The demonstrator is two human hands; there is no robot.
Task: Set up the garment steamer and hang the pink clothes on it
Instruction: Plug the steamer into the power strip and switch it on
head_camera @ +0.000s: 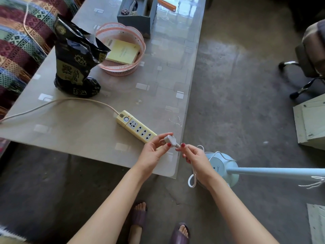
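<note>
My left hand (154, 150) pinches a white plug (170, 139) just over the near end of a yellow power strip (136, 126) lying on the low table (88, 124). My right hand (193, 157) holds the plug's white cord (192, 180) right behind the plug; the cord loops down below my wrist. The pale blue steamer base (222, 166) stands on the floor beside the table's near right corner, and its pole (281, 173) runs off to the right edge. No pink clothes are in view.
On the table stand a black foil bag (75, 62), a pink basket (123, 50) with a yellow booklet, and a grey box (139, 13). A patterned sofa (19, 39) is at left, an office chair (309, 55) at right, a pale wooden box (309, 120) beside it.
</note>
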